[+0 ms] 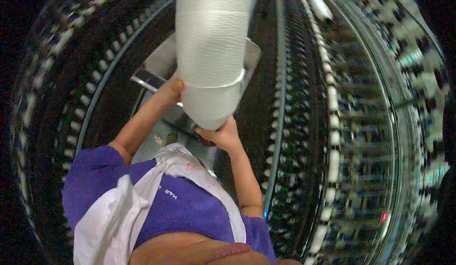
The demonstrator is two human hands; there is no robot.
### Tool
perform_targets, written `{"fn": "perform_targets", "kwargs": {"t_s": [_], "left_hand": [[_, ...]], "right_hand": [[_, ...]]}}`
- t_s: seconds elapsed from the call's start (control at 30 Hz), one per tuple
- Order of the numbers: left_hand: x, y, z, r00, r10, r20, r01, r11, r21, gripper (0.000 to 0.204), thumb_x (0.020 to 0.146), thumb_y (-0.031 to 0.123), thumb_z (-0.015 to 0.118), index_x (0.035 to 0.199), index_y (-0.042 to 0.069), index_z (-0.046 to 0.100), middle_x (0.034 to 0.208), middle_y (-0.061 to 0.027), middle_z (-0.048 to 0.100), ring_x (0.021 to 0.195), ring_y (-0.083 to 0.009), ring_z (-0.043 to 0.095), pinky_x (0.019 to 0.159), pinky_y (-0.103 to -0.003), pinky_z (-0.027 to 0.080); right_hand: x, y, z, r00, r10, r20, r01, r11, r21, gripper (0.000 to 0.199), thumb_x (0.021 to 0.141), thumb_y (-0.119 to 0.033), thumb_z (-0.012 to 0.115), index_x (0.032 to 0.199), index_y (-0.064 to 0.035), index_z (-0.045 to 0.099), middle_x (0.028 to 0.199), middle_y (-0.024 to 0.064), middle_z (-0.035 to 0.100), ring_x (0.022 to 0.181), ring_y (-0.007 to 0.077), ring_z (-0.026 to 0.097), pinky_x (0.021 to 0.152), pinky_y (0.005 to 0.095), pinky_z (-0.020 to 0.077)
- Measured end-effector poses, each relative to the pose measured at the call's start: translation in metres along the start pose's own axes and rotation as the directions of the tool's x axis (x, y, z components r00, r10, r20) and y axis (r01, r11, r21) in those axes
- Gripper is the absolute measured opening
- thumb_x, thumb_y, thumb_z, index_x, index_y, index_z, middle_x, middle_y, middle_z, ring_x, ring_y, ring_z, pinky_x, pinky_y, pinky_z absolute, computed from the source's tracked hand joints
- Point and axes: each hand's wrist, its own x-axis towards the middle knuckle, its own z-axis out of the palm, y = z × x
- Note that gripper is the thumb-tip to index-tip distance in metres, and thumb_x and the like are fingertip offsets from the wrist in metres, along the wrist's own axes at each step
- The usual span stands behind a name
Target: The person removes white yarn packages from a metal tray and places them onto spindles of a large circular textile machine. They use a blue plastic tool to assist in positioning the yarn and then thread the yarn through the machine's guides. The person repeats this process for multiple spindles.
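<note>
A tall white column (211, 42) with fine ribs across it, like wound yarn or closely nested cones, rises in front of me to the top edge. A thicker ridge rings it near its lower end, which tapers to a rounded tip. My left hand (175, 88) is closed against its left side, thumb showing, the other fingers hidden behind. Under the tapered end, my right hand (223, 134) supports it from below, its fingers partly covered. Beneath and behind the column sits a shiny metal tray-like cart (159, 65), largely hidden by it.
Long machine rows flank the aisle. On the right, white bobbins (334, 163) line a rail, and a larger white spool (321, 7) lies above. Small white pieces (97, 75) run along the left row. Dark floor (259, 103) shows between.
</note>
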Motion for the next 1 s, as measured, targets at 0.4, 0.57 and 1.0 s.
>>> {"fn": "perform_targets", "kwargs": {"t_s": [0.4,0.57,1.0], "left_hand": [[0.065,-0.077,0.104,0.823,-0.036,0.566,0.346,0.823,-0.451,0.114,0.065,0.084,0.047,0.144,0.005,0.024,0.141,-0.0165,0.039,0.126,-0.0290,0.043,0.103,-0.045,0.039],[0.084,-0.058,0.171,0.919,-0.051,0.391,0.188,0.928,-0.323,0.090,0.080,0.057,0.060,0.145,0.006,0.024,0.142,-0.0115,0.040,0.128,-0.0246,0.041,0.106,-0.040,0.035],[0.087,-0.138,0.013,0.726,0.009,0.688,-0.549,0.609,0.572,0.037,0.081,0.023,0.068,0.111,0.002,0.061,0.116,-0.0153,0.061,0.106,-0.0300,0.058,0.093,-0.039,0.045]], "right_hand": [[-0.094,-0.009,-0.035,0.994,0.108,0.022,-0.096,0.744,0.661,0.043,0.065,-0.019,0.077,0.097,0.0034,0.058,0.074,0.0118,0.063,0.063,0.0226,0.064,0.059,0.0349,0.0524],[-0.115,-0.036,-0.075,0.882,0.299,-0.364,-0.184,0.930,0.318,0.048,0.064,-0.016,0.073,0.103,0.0057,0.057,0.075,0.0117,0.062,0.064,0.0228,0.064,0.059,0.0345,0.0533],[-0.073,-0.163,-0.408,0.670,-0.135,-0.730,-0.720,0.122,-0.683,0.060,0.061,-0.027,0.073,0.110,0.0035,0.056,0.101,0.0174,0.065,0.091,0.0271,0.063,0.078,0.0375,0.0484]]}}
